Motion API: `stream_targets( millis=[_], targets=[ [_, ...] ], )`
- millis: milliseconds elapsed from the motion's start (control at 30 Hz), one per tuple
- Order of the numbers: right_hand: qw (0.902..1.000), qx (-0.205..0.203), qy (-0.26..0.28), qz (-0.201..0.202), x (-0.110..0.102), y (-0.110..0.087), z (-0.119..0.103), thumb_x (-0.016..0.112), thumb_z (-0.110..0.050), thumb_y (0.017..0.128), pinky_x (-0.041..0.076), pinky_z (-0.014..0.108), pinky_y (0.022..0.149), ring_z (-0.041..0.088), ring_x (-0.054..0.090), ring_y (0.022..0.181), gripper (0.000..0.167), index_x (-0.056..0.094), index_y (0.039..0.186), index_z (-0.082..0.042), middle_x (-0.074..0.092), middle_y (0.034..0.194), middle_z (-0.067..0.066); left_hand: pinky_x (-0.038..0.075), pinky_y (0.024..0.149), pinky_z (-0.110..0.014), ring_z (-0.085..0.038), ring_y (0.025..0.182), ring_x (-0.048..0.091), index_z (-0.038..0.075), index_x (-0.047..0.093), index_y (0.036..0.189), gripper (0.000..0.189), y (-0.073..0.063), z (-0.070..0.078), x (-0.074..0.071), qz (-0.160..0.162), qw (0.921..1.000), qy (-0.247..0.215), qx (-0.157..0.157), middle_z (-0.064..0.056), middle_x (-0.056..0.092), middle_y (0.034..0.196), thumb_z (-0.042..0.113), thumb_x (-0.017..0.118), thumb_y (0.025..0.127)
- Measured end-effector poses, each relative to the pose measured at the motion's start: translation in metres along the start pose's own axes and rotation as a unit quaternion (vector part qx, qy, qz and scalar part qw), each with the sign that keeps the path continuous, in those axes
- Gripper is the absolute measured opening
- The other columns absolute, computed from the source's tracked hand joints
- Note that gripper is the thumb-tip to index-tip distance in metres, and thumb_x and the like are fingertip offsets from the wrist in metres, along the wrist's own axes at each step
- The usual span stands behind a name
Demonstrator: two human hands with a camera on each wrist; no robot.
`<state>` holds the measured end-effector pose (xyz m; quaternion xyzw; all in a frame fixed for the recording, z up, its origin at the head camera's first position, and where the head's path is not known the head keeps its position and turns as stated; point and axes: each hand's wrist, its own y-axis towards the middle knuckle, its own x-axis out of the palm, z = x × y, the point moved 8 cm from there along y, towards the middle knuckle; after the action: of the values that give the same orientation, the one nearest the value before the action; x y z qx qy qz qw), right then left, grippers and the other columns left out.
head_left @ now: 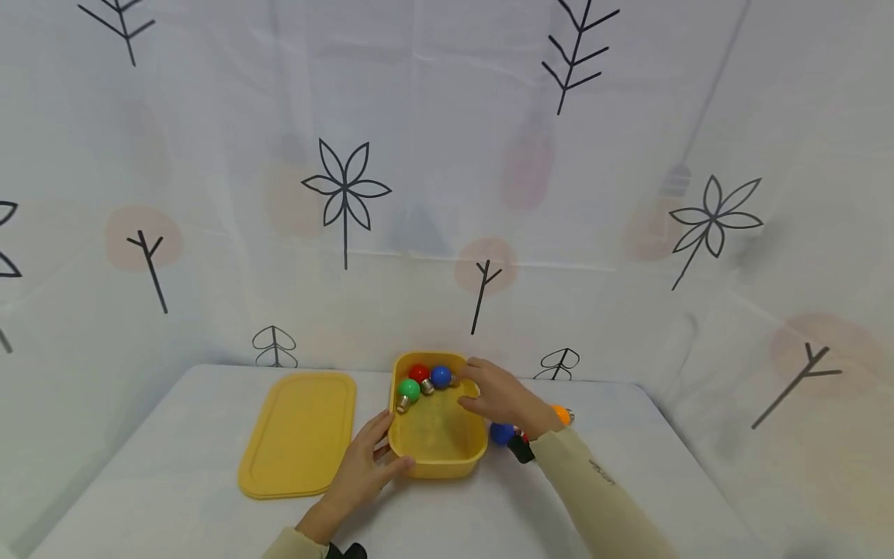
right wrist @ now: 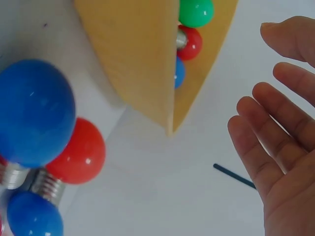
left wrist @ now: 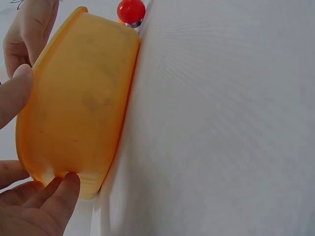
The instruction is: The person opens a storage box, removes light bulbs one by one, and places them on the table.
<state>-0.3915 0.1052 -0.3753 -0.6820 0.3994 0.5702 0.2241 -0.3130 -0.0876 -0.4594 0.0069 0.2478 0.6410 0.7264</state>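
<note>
A yellow plastic box (head_left: 443, 469) stands on the table before me. Inside, at its far left, lie a green light bulb (head_left: 409, 389), a red light bulb (head_left: 419, 373) and a blue light bulb (head_left: 441, 376). My left hand (head_left: 359, 470) holds the box by its near left corner, thumb at the near side and fingers along the left wall (left wrist: 54, 201). Over the box's right rim hovers my right hand (head_left: 504, 396), fingers spread and nothing between them; in the right wrist view its fingers (right wrist: 268, 142) are apart from the bulbs.
A yellow lid (head_left: 299, 435) lies flat left of the box. Right of the box, partly behind my right forearm, are several loose bulbs, among them a blue bulb (right wrist: 37, 113), a red bulb (right wrist: 81, 152) and an orange bulb (head_left: 561, 414). A patterned white cloth (head_left: 433, 194) hangs behind the table.
</note>
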Motion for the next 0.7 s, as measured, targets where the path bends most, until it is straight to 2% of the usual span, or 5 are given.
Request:
stream_targets(
  millis=[167, 367, 500, 700],
  targets=[
    [0.9998, -0.005, 0.021, 0.001, 0.001, 0.009, -0.008, 0.067, -0.032, 0.089, 0.043, 0.042, 0.105, 0.02, 0.052, 0.117, 0.036, 0.063, 0.122, -0.019, 0.056, 0.127, -0.001, 0.048, 0.097, -0.038, -0.04, 0.129, 0.043, -0.01, 0.035, 0.142, 0.083, 0.0, -0.001, 0.0, 0.001, 1.0, -0.007, -0.004, -0.024, 0.033, 0.148, 0.02, 0.079, 0.079],
    [0.9981, -0.037, 0.046, 0.019, 0.003, 0.021, -0.019, 0.068, -0.024, 0.088, 0.048, 0.036, 0.098, 0.016, 0.054, 0.104, 0.035, 0.062, 0.122, -0.017, 0.058, 0.118, -0.002, 0.048, 0.097, -0.038, -0.04, 0.129, 0.042, -0.01, 0.035, 0.142, 0.082, 0.0, -0.002, 0.001, 0.003, 0.9999, -0.009, -0.006, -0.024, 0.033, 0.148, 0.02, 0.079, 0.079],
    [0.997, -0.04, 0.064, 0.019, 0.006, 0.03, -0.024, 0.07, -0.02, 0.088, 0.05, 0.031, 0.094, 0.013, 0.054, 0.099, 0.036, 0.063, 0.122, -0.015, 0.059, 0.115, -0.002, 0.048, 0.097, -0.038, -0.04, 0.13, 0.041, -0.009, 0.035, 0.142, 0.082, 0.0, -0.002, 0.001, 0.0, 1.0, -0.008, -0.006, -0.024, 0.033, 0.148, 0.02, 0.079, 0.079],
    [0.9956, -0.037, 0.086, 0.008, 0.017, 0.044, -0.027, 0.071, -0.02, 0.087, 0.05, 0.034, 0.096, 0.019, 0.055, 0.104, 0.037, 0.062, 0.122, -0.011, 0.06, 0.12, 0.004, 0.047, 0.097, -0.039, -0.04, 0.13, 0.041, -0.009, 0.034, 0.143, 0.082, 0.0, 0.001, 0.002, -0.005, 0.9999, -0.011, -0.002, -0.023, 0.032, 0.149, 0.02, 0.078, 0.081]
  ],
)
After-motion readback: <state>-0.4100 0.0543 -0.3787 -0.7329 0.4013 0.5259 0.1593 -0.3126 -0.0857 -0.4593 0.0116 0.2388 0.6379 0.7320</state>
